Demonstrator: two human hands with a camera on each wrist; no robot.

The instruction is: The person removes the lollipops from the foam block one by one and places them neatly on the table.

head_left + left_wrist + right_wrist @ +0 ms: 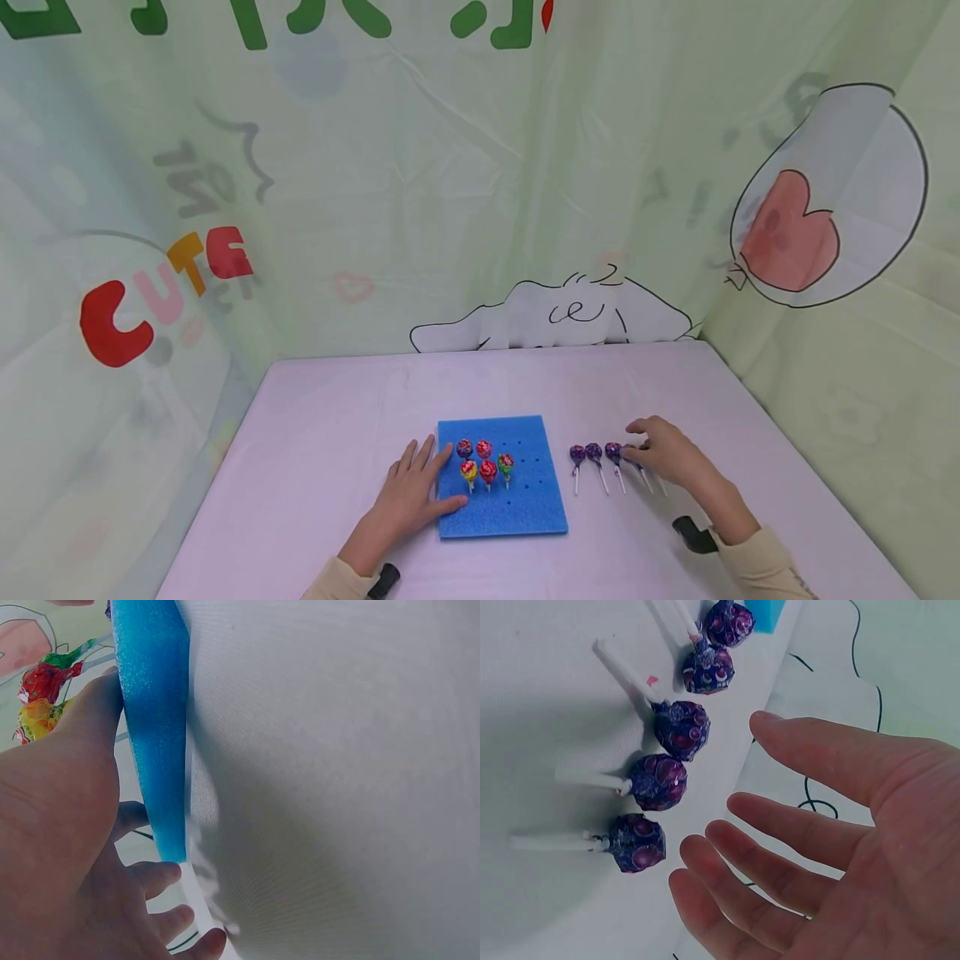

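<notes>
A blue foam board (536, 521) lies on the table with several wrapped lollipops standing in it. A dark one (464, 449) and a pinkish-red one (484, 449) form the back row. Yellow (468, 470), red (488, 472) and green (506, 461) ones stand in front. My left hand (408, 492), fingers spread, rests at the board's left edge, its thumb on the foam. My right hand (671, 454) hovers over a row of loose purple lollipops (577, 453). In the right wrist view its relaxed fingers (772, 862) are apart from the lollipops (660, 782) and hold nothing.
The pale table (337, 417) has a fabric backdrop (450, 208) with printed drawings behind it and at both sides. Small holes dot the right and front parts of the foam. The loose lollipops lie right of the board, sticks toward the front.
</notes>
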